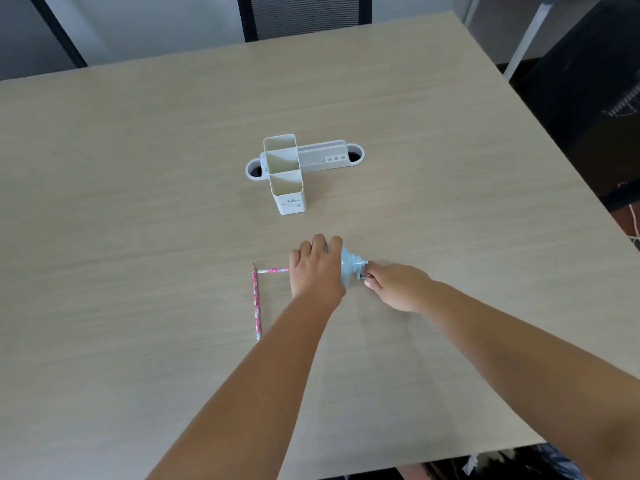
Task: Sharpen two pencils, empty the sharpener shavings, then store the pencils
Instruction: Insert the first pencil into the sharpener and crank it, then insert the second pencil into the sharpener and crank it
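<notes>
A light blue crank sharpener (349, 268) stands on the wooden table (138, 202). My left hand (317, 268) covers its body and holds it down. My right hand (398, 287) pinches the crank handle (364, 276) on the sharpener's right side. One pink patterned pencil (273, 270) sticks out to the left from under my left hand, its far end hidden by the hand. A second pink pencil (256, 301) lies loose on the table left of my left arm, tip pointing away from me.
A white desk organiser (285, 174) with three open compartments stands behind the sharpener, in front of a grey cable port (353, 154). A dark chair (304, 15) sits beyond the far edge. The table's right edge runs diagonally beside my right arm.
</notes>
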Motion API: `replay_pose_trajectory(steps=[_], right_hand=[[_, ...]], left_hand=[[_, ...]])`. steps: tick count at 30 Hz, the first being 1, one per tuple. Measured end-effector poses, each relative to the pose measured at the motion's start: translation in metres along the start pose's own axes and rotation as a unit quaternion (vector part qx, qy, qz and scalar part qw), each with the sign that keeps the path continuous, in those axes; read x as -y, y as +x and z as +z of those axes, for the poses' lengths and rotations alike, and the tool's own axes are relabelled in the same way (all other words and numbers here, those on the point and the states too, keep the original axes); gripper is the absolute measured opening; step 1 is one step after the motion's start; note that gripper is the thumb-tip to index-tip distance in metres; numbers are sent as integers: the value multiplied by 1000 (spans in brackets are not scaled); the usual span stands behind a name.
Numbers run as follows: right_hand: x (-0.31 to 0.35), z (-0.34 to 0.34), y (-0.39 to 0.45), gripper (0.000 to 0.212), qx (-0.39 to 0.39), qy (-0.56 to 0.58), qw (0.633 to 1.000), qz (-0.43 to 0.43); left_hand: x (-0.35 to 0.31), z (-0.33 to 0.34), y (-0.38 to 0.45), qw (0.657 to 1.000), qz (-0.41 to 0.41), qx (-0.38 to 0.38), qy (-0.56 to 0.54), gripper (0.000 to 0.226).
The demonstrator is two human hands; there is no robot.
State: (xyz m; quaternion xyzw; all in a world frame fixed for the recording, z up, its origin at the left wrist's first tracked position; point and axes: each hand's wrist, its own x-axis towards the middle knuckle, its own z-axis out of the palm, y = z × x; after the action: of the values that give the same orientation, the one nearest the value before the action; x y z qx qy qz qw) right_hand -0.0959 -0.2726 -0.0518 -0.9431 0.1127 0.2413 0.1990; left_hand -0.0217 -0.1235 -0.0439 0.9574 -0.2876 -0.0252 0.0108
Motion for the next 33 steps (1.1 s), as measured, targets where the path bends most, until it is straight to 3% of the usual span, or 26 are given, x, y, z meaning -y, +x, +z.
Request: replay_pose_trajectory(steps=[3, 5, 8, 12, 15, 17, 27, 33], right_hand=[[3, 4, -9, 31, -27, 20, 999, 19], [5, -2, -16, 34, -61, 26, 997, 32], [12, -21, -25, 37, -122, 77, 990, 11], [35, -48, -23, 39, -176, 116, 974, -80], [55, -50, -12, 44, -131, 89, 978, -133], [64, -42, -4, 47, -99, 58, 984, -140], [73, -39, 5, 48, -95, 49, 988, -114], [76, -41, 4, 48, -90, 57, 990, -96]], left_hand=[[2, -3, -2, 1000, 18, 18, -14, 79], [6, -10, -1, 998, 33, 42, -41, 98], [11, -27, -7, 987, 25, 55, -149, 111], [45, -40, -18, 972, -25, 35, -233, 80], [78, -35, -20, 982, -68, 51, -169, 47], [87, -30, -20, 990, -53, 69, -110, 34], [99, -30, -10, 998, 26, 56, 6, 27], [115, -30, -7, 997, 27, 77, -8, 26]])
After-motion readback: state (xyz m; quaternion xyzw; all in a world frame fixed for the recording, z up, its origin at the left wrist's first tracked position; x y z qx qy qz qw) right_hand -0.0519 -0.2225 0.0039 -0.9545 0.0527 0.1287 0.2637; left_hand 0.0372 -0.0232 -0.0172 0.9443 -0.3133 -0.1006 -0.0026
